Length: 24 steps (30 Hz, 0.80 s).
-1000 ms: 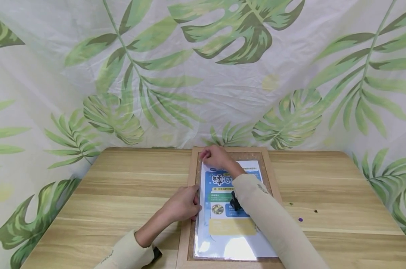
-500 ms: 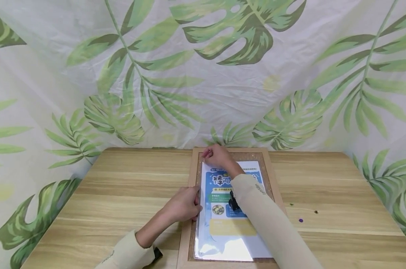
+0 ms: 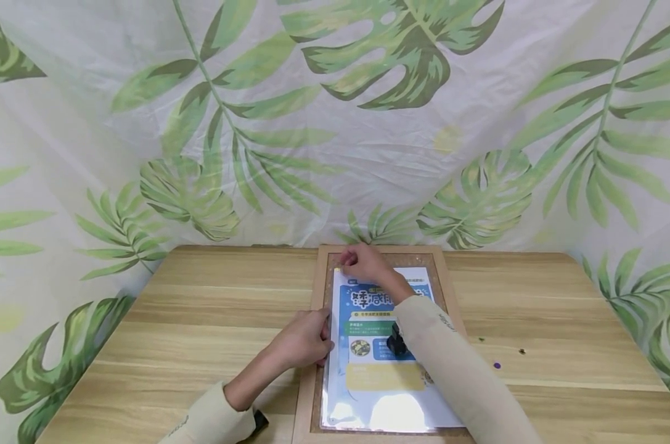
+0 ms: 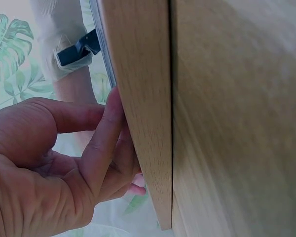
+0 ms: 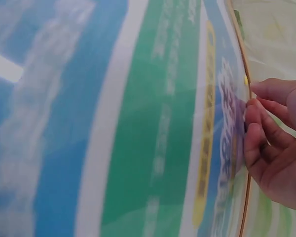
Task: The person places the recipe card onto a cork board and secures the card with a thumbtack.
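A glossy blue and white poster [image 3: 387,401] with large printed characters lies on a cork board in a light wood frame [image 3: 306,394]. My left hand [image 3: 304,339] is at the poster's left edge, its fingers curled and appearing to pinch that edge; in the left wrist view the fingertips are partly hidden behind the frame's side. Over the poster's top left is my right hand [image 3: 368,264], fingers loosely bent. A small yellow pin [image 5: 245,79] sits at the poster's corner beside the right index fingertip. Nothing shows in the right hand.
On the wooden table [image 3: 212,308], right of the frame, lie a purple round piece [image 3: 497,365], a dark small piece [image 3: 522,351] and a green bit [image 3: 481,339]. A leaf-patterned cloth [image 3: 290,123] hangs behind the table. Black wrist cameras sit at both sleeves.
My right hand has shifted slightly right, away from the poster's top left corner, and the yellow pin shows there now. My left hand stays at the left edge.
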Tool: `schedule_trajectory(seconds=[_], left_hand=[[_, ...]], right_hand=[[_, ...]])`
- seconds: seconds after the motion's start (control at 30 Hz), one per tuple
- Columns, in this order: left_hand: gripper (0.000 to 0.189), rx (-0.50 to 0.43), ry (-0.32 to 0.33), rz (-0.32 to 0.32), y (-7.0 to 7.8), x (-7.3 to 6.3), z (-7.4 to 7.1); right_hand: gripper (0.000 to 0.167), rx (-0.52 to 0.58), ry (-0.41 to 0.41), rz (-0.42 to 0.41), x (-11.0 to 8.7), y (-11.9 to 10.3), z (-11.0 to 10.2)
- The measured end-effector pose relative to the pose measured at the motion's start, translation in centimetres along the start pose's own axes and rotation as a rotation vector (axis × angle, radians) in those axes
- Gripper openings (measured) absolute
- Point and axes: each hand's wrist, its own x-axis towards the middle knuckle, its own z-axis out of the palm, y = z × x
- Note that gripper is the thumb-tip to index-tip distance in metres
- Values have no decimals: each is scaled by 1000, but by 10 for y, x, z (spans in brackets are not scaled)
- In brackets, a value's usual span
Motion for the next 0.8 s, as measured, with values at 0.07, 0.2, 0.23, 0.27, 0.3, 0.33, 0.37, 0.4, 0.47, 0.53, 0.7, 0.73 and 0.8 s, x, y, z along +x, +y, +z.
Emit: schedule_trajectory(seconds=[0.07,0.2,0.23,0.27,0.3,0.33,0.37,0.4,0.47,0.53,0.7,0.73,0.8], left_hand=[[17,-2,-2,-2,0,0,0],[15,-11,-7,-15,-1,0,0],[14,-13,-7,-17,-1,0,0],[14,-13,-7,-20,-1,-1,0],[14,-12,-5,-21,-1,-1,0],[14,-11,-4,-22,-1,-1,0],[14,-11,-3,-22,-2,-1,0],[14,-10,-2,-22,-1,-2,0],[14,-9,0,-20,-1,-2,0],[14,-8,0,-18,0,-2,1],[15,1,3,-12,2,-1,2],[16,2,4,-10,3,-1,2],[16,8,6,-7,4,0,2]], right_hand=[[21,0,-7,-4,-6,2,-5],[24,-13,-23,-30,-18,9,-15],[25,-14,-28,-28,-21,11,-17],[27,-17,-31,-25,-25,13,-20],[28,-25,-33,-23,-28,14,-23],[29,-30,-35,-18,-32,16,-26],[30,-37,-35,-13,-36,17,-29],[31,-46,-34,-8,-41,18,-32],[33,-49,-28,-14,-49,21,-38],[34,-41,-22,-27,-58,22,-45],[36,6,-21,-67,-80,21,-59],[37,14,-22,-69,-84,21,-62],[37,22,-26,-78,-92,22,-67]])
